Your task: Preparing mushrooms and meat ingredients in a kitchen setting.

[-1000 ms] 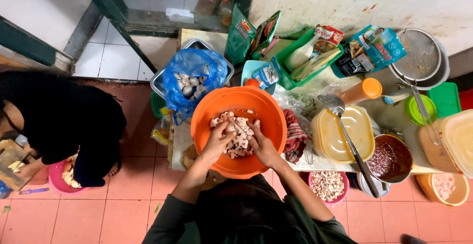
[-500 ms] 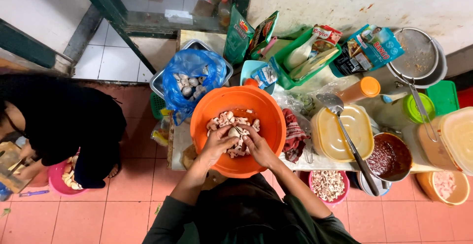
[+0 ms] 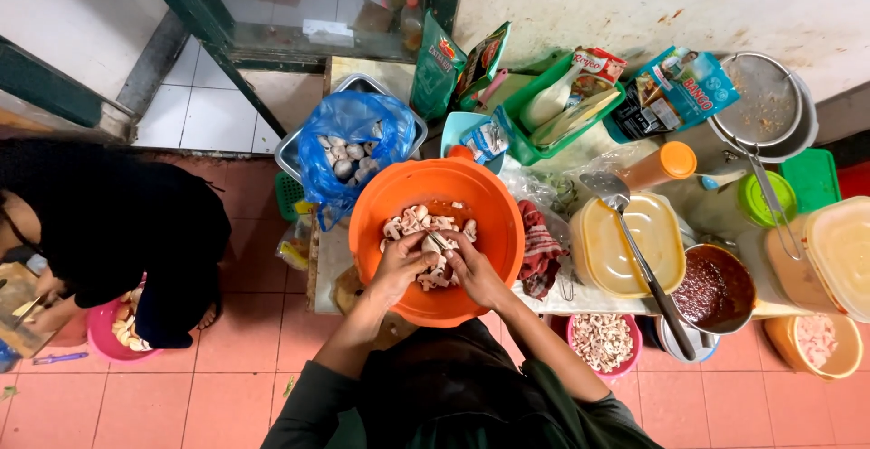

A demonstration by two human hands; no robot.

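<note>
Terracotta floor tiles run under a crowded tabletop (image 3: 580, 299) set against a stained white wall. At the middle sits a round orange plastic basin (image 3: 437, 197), smooth and glossy, holding pale sliced mushrooms (image 3: 419, 224) heaped toward its near side. Both hands meet over that heap: the left hand (image 3: 401, 266) and the right hand (image 3: 473, 271) have their fingers pinched together on one mushroom piece (image 3: 436, 242), with what looks like a thin blade between them, though it is too small to be sure.

At 10 o'clock from the basin, a crumpled blue plastic bag (image 3: 349, 132) lies open in a metal tray (image 3: 294, 148), whole mushrooms inside. At 3 o'clock lies a red cloth (image 3: 540, 248), then a yellow lidded tub (image 3: 625, 242) with a metal ladle (image 3: 634, 241) across it, and a round pot of dark red sauce (image 3: 714, 288). At 4 o'clock a pink bowl (image 3: 602, 344) holds chopped pale bits. At 1 o'clock a green plastic basket (image 3: 544, 114) carries packets, with green pouches (image 3: 437, 67) at 12 o'clock and a teal packet (image 3: 671, 94) beside a wire strainer (image 3: 761, 100).

At 9 o'clock, another person in black (image 3: 118, 222) crouches over a pink tub (image 3: 116, 336).
</note>
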